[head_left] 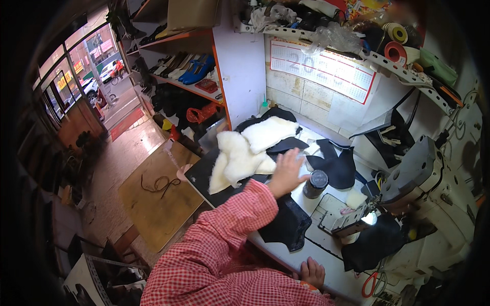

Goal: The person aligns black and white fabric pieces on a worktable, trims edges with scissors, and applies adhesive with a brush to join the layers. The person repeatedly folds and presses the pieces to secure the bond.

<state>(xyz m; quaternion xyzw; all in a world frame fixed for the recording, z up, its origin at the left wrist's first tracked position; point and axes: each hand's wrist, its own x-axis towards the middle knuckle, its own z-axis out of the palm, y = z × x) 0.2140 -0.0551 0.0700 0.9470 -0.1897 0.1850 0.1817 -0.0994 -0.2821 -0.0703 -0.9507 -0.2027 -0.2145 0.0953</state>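
My left hand (287,173) reaches over the white worktable (302,202) with its fingers stretched out and nothing visible in them. Its thumb side is close to a dark jar with a black lid (316,183); I cannot tell if they touch. Beyond the fingers lie cream fleece pieces (240,153) and a dark, flat cut piece (334,166). Another black cut piece (287,224) spreads below my left wrist. At the table's near edge rests my right hand (312,273), fingers laid out on the surface, holding nothing I can see.
A sewing machine (429,188) with a lit lamp stands at the right, black material (372,242) beside it. Red-handled scissors (370,283) lie near the front edge. Left of the table is a brown board (161,199) with a cord. A cluttered shelf (347,43) hangs above.
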